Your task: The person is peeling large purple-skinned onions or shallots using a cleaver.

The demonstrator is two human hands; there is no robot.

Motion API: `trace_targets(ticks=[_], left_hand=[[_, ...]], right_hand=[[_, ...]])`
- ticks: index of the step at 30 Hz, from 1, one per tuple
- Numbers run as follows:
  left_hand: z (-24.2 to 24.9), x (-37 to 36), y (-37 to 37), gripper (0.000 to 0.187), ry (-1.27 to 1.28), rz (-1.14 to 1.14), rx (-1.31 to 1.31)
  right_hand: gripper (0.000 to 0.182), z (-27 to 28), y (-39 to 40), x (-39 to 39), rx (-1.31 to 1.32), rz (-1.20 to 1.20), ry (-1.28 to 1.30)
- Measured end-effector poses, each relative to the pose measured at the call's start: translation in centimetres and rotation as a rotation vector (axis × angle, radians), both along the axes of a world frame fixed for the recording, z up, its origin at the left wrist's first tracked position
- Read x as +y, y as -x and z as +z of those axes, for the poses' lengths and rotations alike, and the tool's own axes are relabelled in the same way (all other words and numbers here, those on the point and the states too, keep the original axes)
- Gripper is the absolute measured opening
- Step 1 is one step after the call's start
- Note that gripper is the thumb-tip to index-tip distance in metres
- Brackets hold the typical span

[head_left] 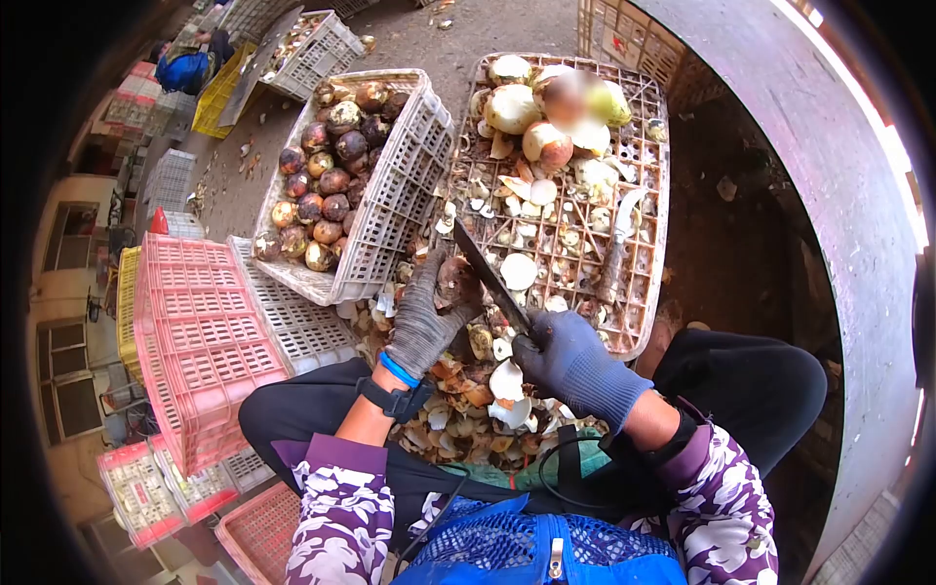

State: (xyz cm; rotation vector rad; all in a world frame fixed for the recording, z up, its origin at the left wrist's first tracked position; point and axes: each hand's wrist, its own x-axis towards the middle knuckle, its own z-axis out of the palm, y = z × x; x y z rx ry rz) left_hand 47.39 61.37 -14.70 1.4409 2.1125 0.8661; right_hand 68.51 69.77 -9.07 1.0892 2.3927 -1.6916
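My left hand (429, 312), in a grey knitted glove, is closed around a round brown-skinned bulb (458, 280). A long dark-bladed knife (490, 278) is gripped by its handle in my right hand (577, 361), which wears a blue-grey glove. The blade slants up and left, close along the bulb's right side. Below both hands lies a heap of peelings (458, 400), brown and white. Beyond them an upturned plastic crate (639, 322) carries several larger, partly peeled pale bulbs (512, 109) and white cut discs (519, 271).
A second knife (616, 249) with a curved blade lies on the upturned crate. Left of it, a white crate (395, 210) holds many dark unpeeled bulbs (336, 180). Pink crates (200, 341) stand further left. A grey panel edge (819, 195) runs along the right.
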Motion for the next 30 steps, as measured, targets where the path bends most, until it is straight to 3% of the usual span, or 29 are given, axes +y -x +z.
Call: trace_targets(ticks=[1,3,5,7,10,13,17,19,20,24,26,30], left_hand=[[0.1,0.0,-0.1,0.074,0.008,0.017,-0.129],[0.2,0.1,-0.3,0.079,0.027,0.047,-0.389],[-2.2,-0.5,0.4,0.079,-0.048,0.110,-0.536],[-1.6,-0.3,0.3,0.080,-0.041,0.107,-0.431],[1.4,0.1,-0.4,0.082,0.040,0.001,-0.004],[0.3,-0.1,0.0,0.082,0.018,-0.002,0.007],[-0.4,-0.2,0.1,0.081,0.001,-0.018,-0.050],[-0.3,-0.2,0.0,0.079,-0.018,-0.053,-0.069],[-1.8,-0.4,0.4,0.079,-0.011,-0.026,-0.198],[-0.2,0.0,0.2,0.079,0.031,-0.036,0.080],[0.0,-0.1,0.1,0.078,0.023,-0.049,0.110],[-0.1,0.1,0.4,0.077,0.055,-0.050,0.086]], right_hand=[[0.023,-0.1,0.0,0.0,0.000,-0.004,0.026],[0.023,0.5,0.1,-0.1,0.113,-0.062,-0.158],[0.023,0.9,0.2,-0.2,0.180,-0.092,-0.231],[0.022,1.2,0.3,-0.2,0.204,-0.109,-0.199],[0.023,0.1,0.3,-0.3,0.041,0.013,-0.171],[0.022,0.5,0.1,0.7,0.058,0.008,-0.046],[0.025,0.1,-0.1,0.0,0.147,-0.039,-0.319],[0.025,1.5,0.0,0.2,0.152,-0.087,-0.241],[0.024,1.9,0.1,0.3,0.155,-0.113,-0.202],[0.027,-0.5,0.0,-0.3,0.156,-0.003,-0.367],[0.025,0.8,0.0,0.8,0.061,0.012,-0.116],[0.026,2.4,-0.2,1.3,-0.023,0.021,0.046]])
